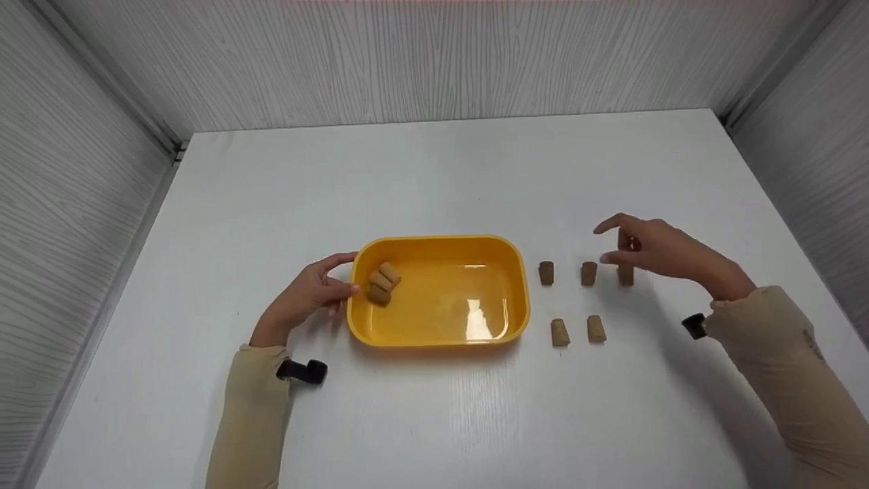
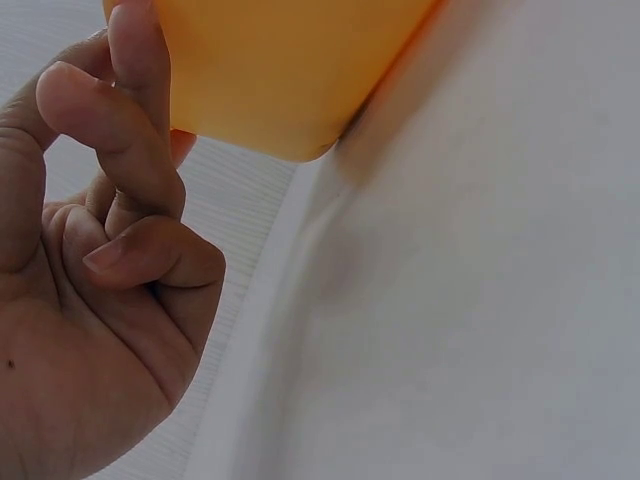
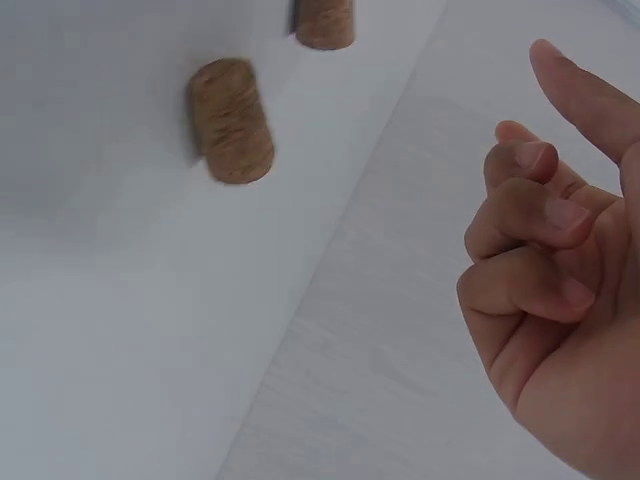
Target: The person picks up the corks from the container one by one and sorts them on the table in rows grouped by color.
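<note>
A yellow tray [image 1: 434, 339] stands mid-table, and three corks [image 1: 385, 277] lie against each other inside its left end. My left hand [image 1: 309, 288] grips the tray's left wall, thumb at the rim; the left wrist view shows its other fingers bent beside the yellow wall [image 2: 270, 80]. To the right of the tray, darker corks [image 1: 546, 273] form a far row of three, with two lighter corks [image 1: 560, 333] nearer. Over the far row's right end hovers my right hand [image 1: 658, 248], thumb and index finger apart, holding nothing. A cork [image 3: 232, 120] shows apart from it in the right wrist view.
The white table [image 1: 407, 421] meets a grey wood-grain panel [image 1: 434, 61] at the back. Similar panels rise at the left [image 1: 68, 204] and right [image 1: 808, 136]. Each wrist carries a black strap [image 1: 302, 371].
</note>
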A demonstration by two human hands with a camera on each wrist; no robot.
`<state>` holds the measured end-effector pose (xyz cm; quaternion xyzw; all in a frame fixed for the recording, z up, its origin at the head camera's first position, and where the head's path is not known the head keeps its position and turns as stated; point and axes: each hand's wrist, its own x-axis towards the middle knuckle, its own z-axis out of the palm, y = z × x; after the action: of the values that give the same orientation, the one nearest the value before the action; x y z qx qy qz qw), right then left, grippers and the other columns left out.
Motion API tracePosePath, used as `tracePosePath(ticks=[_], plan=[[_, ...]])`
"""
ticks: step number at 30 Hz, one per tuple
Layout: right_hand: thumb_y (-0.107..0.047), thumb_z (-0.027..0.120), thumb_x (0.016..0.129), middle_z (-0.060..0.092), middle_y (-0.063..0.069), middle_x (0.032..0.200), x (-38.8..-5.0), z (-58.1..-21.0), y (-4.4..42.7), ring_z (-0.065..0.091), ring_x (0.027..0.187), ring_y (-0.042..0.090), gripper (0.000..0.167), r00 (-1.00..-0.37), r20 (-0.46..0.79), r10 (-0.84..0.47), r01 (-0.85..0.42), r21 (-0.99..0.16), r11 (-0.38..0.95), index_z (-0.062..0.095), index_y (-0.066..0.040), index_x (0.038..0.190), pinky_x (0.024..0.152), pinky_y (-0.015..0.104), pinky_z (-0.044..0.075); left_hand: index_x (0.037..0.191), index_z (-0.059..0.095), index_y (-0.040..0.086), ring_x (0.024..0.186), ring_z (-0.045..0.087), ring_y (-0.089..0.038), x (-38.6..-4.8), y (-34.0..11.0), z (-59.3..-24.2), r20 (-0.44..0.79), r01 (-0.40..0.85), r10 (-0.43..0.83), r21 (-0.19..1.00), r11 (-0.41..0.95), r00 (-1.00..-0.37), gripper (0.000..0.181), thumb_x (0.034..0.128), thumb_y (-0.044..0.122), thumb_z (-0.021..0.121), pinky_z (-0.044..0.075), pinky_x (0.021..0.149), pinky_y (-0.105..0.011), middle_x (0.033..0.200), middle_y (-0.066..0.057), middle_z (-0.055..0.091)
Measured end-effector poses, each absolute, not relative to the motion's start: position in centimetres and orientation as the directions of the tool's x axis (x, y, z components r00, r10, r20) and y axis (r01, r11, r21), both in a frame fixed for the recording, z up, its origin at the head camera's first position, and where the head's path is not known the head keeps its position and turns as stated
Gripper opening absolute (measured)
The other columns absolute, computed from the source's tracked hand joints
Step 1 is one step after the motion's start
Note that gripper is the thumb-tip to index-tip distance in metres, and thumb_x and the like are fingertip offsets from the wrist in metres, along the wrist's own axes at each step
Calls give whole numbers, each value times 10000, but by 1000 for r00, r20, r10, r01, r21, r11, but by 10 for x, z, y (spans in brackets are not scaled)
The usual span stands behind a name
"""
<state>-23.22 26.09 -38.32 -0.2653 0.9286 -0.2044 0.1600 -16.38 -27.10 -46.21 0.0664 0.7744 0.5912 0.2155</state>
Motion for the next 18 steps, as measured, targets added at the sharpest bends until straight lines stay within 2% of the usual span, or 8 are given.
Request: tracePosePath(ticks=[7, 12, 18], plan=[[-328, 654, 918, 536, 21, 790, -230, -363, 208, 470, 667, 138, 439, -727, -204, -656, -476, -540, 695, 514, -171, 1303, 626, 238, 411, 1469, 377, 114, 471, 441, -145, -160, -270, -461, -249, -140, 348, 941, 309, -904, 639, 911, 220, 669, 429, 521, -218, 557, 36, 551], [-304, 653, 919, 558, 24, 811, -233, -356, 168, 485, 680, 144, 438, -644, -204, -737, -556, -537, 635, 517, -164, 1311, 647, 256, 427, 1472, 370, 116, 481, 444, -135, -160, -274, -463, -262, -160, 339, 940, 301, -903, 658, 904, 235, 679, 426, 524, -217, 573, 35, 570], [-266, 667, 914, 602, 49, 838, -239, -344, 119, 512, 676, 159, 438, -593, -186, -783, -603, -541, 586, 521, -170, 1315, 653, 299, 456, 1471, 370, 106, 492, 446, -132, -160, -277, -465, -260, -169, 329, 945, 281, -908, 654, 904, 208, 679, 423, 524, -214, 582, 23, 578]])
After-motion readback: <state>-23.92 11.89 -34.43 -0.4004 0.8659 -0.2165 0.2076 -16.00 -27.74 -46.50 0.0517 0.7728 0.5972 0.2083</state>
